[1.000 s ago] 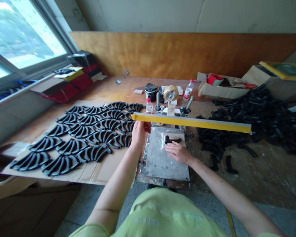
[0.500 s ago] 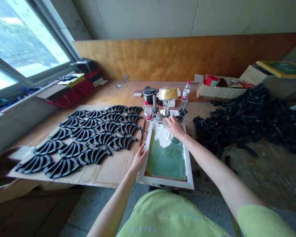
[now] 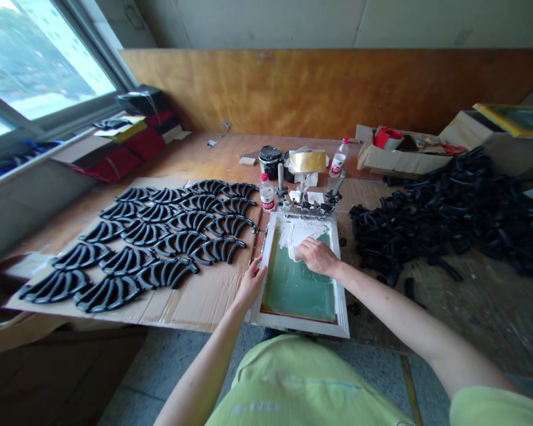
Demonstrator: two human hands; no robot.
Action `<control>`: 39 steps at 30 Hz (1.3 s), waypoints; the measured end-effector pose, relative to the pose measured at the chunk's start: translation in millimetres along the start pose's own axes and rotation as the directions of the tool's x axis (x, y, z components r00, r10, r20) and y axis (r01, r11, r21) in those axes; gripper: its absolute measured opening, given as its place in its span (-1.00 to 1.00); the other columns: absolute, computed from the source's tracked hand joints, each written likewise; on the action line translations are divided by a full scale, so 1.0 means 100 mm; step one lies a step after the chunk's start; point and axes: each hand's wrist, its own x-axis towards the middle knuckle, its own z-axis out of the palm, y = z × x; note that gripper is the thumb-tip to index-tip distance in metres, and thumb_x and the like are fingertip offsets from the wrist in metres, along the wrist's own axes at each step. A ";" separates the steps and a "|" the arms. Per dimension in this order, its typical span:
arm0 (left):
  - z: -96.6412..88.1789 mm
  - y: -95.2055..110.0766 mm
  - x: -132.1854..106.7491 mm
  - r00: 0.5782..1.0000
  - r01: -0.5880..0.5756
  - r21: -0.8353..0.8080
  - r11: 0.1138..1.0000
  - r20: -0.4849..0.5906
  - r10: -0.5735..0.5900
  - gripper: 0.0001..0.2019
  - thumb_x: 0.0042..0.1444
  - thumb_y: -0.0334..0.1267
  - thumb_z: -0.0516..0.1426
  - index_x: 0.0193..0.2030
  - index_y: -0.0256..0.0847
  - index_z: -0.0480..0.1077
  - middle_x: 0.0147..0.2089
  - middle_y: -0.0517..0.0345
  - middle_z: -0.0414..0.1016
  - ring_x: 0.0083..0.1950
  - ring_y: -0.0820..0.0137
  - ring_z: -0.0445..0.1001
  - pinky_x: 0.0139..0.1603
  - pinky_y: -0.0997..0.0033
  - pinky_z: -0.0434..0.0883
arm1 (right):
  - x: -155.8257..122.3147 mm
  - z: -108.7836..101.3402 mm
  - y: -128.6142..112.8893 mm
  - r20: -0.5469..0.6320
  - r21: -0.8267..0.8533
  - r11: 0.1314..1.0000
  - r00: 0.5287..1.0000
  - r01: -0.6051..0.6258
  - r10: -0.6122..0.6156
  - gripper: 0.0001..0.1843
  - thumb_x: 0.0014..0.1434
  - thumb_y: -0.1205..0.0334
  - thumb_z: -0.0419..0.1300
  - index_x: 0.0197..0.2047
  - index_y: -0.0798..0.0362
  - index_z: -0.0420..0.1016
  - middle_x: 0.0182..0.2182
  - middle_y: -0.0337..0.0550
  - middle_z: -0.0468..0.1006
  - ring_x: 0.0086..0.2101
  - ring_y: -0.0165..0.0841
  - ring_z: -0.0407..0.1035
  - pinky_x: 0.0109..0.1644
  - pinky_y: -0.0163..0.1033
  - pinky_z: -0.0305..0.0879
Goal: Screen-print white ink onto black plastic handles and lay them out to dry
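A screen printing frame [image 3: 343,296] with pale edges and green mesh lies in front of me, its far end at a metal hinge clamp [image 3: 308,208]. White ink [image 3: 299,232] is smeared over the far part of the mesh. My right hand [image 3: 316,257] is closed on a small squeegee [image 3: 294,253], mostly hidden by the fingers, and presses it on the mesh at the near edge of the ink. My left hand [image 3: 251,281] grips the left edge of the frame.
Rows of curved black plastic pieces [image 3: 144,251] lie on cardboard at the left. A heap of similar pieces [image 3: 444,219] is at the right. Behind the clamp stand two bottles [image 3: 267,193], a black tub [image 3: 270,161] and a tape roll [image 3: 308,161]. An open carton [image 3: 404,163] sits back right.
My right hand has drawn the squeegee towards me, from near the clamp to mid-mesh. My left hand stays at the frame's left edge. The camera view has shifted slightly.
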 end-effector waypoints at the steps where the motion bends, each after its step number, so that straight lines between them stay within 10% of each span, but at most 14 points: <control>1: 0.00 -0.01 0.00 1.000 0.003 -0.004 1.000 0.006 -0.003 -0.38 0.10 0.08 0.12 0.25 -0.18 0.31 -0.24 0.12 0.55 -0.20 0.32 0.51 -0.18 0.36 0.45 | -0.04 -0.03 0.00 0.010 0.034 0.998 0.998 0.061 -0.061 -0.77 0.09 0.49 0.04 -0.27 0.11 0.49 -0.28 -0.02 0.51 -0.16 -0.22 0.32 -0.07 -0.20 0.22; 13: -0.01 0.06 -0.02 0.999 0.038 -0.113 0.993 0.001 -0.038 -0.33 0.00 0.08 0.19 0.22 -0.21 0.33 -0.32 0.14 0.55 -0.32 0.34 0.51 -0.32 0.40 0.43 | -0.19 0.08 0.03 -0.118 0.155 0.987 0.993 0.041 -0.023 -0.76 0.15 0.45 0.11 -0.17 0.05 0.52 -0.20 -0.07 0.52 -0.09 -0.25 0.34 0.02 -0.19 0.26; 17: -0.08 0.28 -0.10 0.996 0.076 -0.169 0.983 0.058 -0.067 -0.28 -0.03 0.08 0.22 0.26 -0.20 0.28 -0.37 0.18 0.53 -0.40 0.38 0.49 -0.41 0.45 0.40 | 0.13 -0.15 0.17 -0.168 0.190 0.970 0.969 -0.150 0.183 -0.62 0.15 0.26 0.24 0.07 -0.05 0.44 -0.15 -0.15 0.54 -0.16 -0.28 0.40 -0.06 -0.23 0.29; 22: -0.28 0.81 -0.20 0.996 0.044 -0.214 0.976 0.090 -0.025 -0.39 0.05 0.20 0.13 0.15 -0.14 0.39 -0.32 0.16 0.54 -0.44 0.43 0.45 -0.47 0.51 0.35 | 0.42 -0.62 0.66 -0.305 0.137 0.910 0.857 -0.391 0.415 -0.45 0.18 0.10 0.21 0.24 -0.07 0.31 -0.22 -0.13 0.57 -0.29 -0.29 0.43 -0.17 -0.24 0.28; 27: -0.26 1.46 -0.01 0.981 -0.167 -0.437 0.884 0.019 0.195 -0.46 0.14 0.21 0.02 0.02 -0.17 0.43 -0.17 0.08 0.54 -0.29 0.37 0.52 -0.41 0.48 0.42 | -0.14 -0.51 1.05 -0.370 0.275 0.757 0.661 -0.593 0.653 -0.68 0.29 0.18 -0.02 -0.05 0.12 0.48 -0.31 -0.04 0.58 -0.29 -0.25 0.43 -0.18 -0.22 0.28; 32: -0.03 1.66 0.17 0.976 -0.213 -0.572 0.792 -0.081 0.205 -0.49 0.14 0.14 0.06 0.07 -0.20 0.32 -0.19 0.08 0.53 -0.29 0.44 0.52 -0.42 0.55 0.42 | -0.38 0.11 0.66 -0.135 0.214 0.869 0.868 -0.445 0.478 -0.68 0.13 0.21 0.25 -0.02 0.04 0.47 -0.20 -0.09 0.57 -0.17 -0.27 0.40 -0.06 -0.20 0.27; 35: 0.25 1.33 0.03 0.998 0.006 -0.556 0.831 0.053 0.028 -0.49 0.14 0.14 0.07 0.08 -0.19 0.28 -0.18 0.04 0.55 -0.33 0.42 0.52 -0.47 0.53 0.41 | -0.33 0.27 0.19 -0.123 0.113 0.916 0.910 -0.385 0.397 -0.79 0.16 0.24 0.25 -0.11 0.02 0.53 -0.18 -0.06 0.53 -0.09 -0.22 0.33 0.03 -0.13 0.23; 39: 0.56 0.64 -0.29 0.896 0.397 -0.393 0.829 0.364 -0.256 -0.47 0.11 0.20 0.08 -0.04 -0.25 0.33 -0.21 -0.05 0.57 -0.31 0.32 0.56 -0.50 0.46 0.42 | -0.38 0.32 -0.44 -0.253 0.123 0.972 0.940 -0.202 0.227 -0.84 0.25 0.22 0.17 -0.15 0.03 0.54 -0.27 -0.08 0.52 -0.15 -0.25 0.32 0.00 -0.16 0.24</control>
